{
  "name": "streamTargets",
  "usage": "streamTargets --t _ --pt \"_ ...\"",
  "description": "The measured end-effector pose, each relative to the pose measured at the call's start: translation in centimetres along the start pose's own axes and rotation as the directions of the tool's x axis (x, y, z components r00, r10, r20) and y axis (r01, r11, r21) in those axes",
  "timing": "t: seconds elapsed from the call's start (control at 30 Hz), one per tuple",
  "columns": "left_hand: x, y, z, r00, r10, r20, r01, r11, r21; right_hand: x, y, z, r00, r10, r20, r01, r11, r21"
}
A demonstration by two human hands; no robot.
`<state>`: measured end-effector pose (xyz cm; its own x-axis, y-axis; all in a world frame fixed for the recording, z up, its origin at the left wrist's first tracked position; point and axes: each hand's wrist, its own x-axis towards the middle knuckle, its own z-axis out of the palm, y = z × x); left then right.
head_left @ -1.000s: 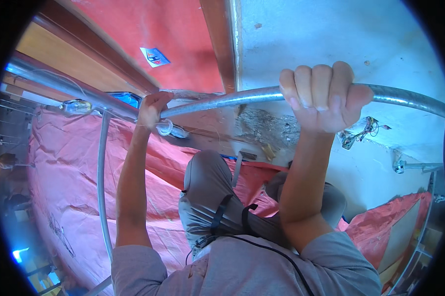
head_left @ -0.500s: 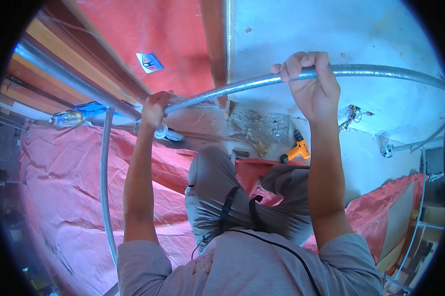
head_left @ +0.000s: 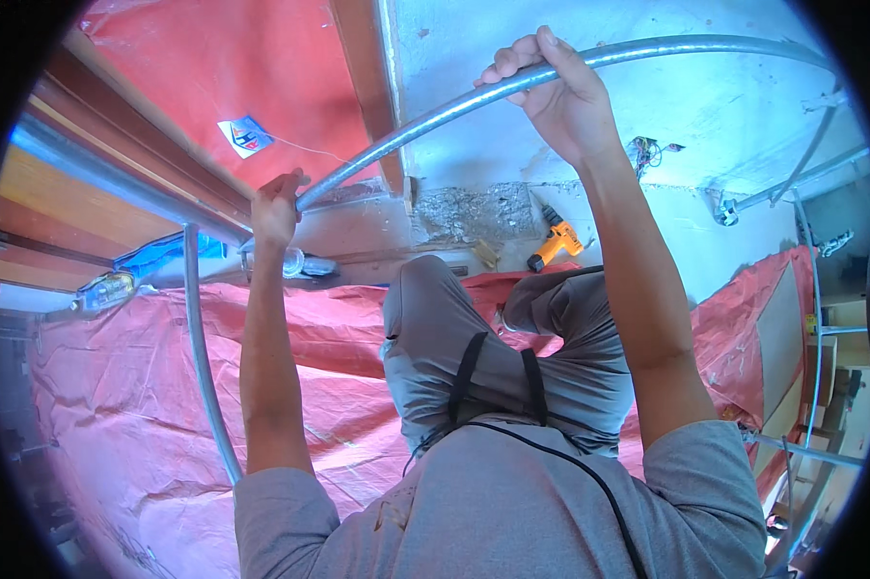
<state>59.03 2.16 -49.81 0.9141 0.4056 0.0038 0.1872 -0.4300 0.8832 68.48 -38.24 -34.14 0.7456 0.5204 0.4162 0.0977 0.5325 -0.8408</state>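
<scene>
Smooth grey metal conduit (head_left: 435,116), curved, grasped by both hands: left (head_left: 276,210), right (head_left: 560,92).

Grey short-sleeved shirt, grey trousers

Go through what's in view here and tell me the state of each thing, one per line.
Left hand: closed around the metal conduit's lower end.
Right hand: gripping the conduit higher up, fingers wrapped over it.
Metal conduit: held in the air by both hands, looks curved.
Orange drill: lying on the floor, untouched.
Red tarp: spread over the floor, wrinkled.
Second conduit: bent, standing at the left, not held.
</scene>
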Motion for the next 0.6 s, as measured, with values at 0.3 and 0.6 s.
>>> streamTargets --t 0.3,0.6 --pt "0.0 0.1 0.8 0.999 0.018 -0.042 -0.019 0.999 -0.025 -0.3 -0.1 -0.2 0.998 0.019 -0.062 -0.020 1.000 -0.018" --pt "4.3 -8.4 0.8 0.889 0.391 -0.239 -0.386 0.920 0.070 0.0 0.8 1.2 0.977 -0.095 -0.190 0.134 0.970 0.204"
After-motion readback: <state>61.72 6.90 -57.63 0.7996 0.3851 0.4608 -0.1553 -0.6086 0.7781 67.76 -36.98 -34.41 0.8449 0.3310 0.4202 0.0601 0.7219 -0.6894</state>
